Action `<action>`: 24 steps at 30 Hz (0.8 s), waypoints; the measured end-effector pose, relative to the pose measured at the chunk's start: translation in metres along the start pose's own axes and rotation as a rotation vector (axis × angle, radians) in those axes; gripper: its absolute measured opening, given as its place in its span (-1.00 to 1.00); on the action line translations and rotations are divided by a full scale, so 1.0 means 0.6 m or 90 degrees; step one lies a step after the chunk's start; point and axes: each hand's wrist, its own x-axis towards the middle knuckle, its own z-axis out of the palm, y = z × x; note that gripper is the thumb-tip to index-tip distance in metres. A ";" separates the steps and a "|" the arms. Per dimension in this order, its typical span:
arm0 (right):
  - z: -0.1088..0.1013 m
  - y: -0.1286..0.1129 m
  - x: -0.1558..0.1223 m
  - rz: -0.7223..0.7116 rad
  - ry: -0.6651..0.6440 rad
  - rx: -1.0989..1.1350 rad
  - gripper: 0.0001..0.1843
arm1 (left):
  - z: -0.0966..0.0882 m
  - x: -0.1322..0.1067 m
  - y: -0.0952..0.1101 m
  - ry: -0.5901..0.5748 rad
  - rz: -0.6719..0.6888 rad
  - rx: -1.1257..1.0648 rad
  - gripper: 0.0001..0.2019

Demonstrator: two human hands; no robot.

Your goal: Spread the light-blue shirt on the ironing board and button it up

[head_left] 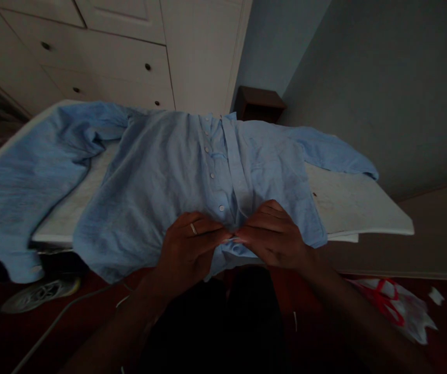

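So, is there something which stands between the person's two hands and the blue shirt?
Nothing visible does. The left hand and right hand are directly on the blue shirt, fingertips meeting at its front opening. The white board lies underneath, not between.

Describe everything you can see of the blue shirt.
The shirt is light blue, slightly wrinkled, woven-looking cloth. It lies front up across a pale board, sleeves spread to both sides, one cuff drooping past the near edge. Pale buttons line one front edge, undone. The left hand and right hand pinch it near its bottom.
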 end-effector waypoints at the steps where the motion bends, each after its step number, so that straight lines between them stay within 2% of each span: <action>1: -0.001 0.000 0.002 0.018 -0.012 0.021 -0.95 | 0.001 0.002 0.001 -0.002 -0.020 -0.002 -0.78; 6: 0.001 0.004 0.010 0.119 -0.049 0.096 -0.86 | 0.004 0.015 0.006 -0.009 -0.155 -0.007 -0.85; 11: 0.003 0.010 0.014 0.212 -0.072 0.131 -0.85 | -0.004 0.032 0.008 -0.100 -0.293 -0.031 -0.83; 17: 0.003 0.008 0.017 0.229 -0.072 0.179 -0.81 | -0.016 0.048 0.011 -0.157 -0.448 -0.154 -0.71; 20: 0.004 0.007 0.017 0.236 -0.082 0.184 -0.71 | -0.016 0.050 0.013 -0.160 -0.474 -0.177 -0.72; 24: 0.003 0.012 0.021 0.235 -0.155 0.195 -0.70 | -0.013 0.050 0.015 -0.154 -0.473 -0.173 -0.74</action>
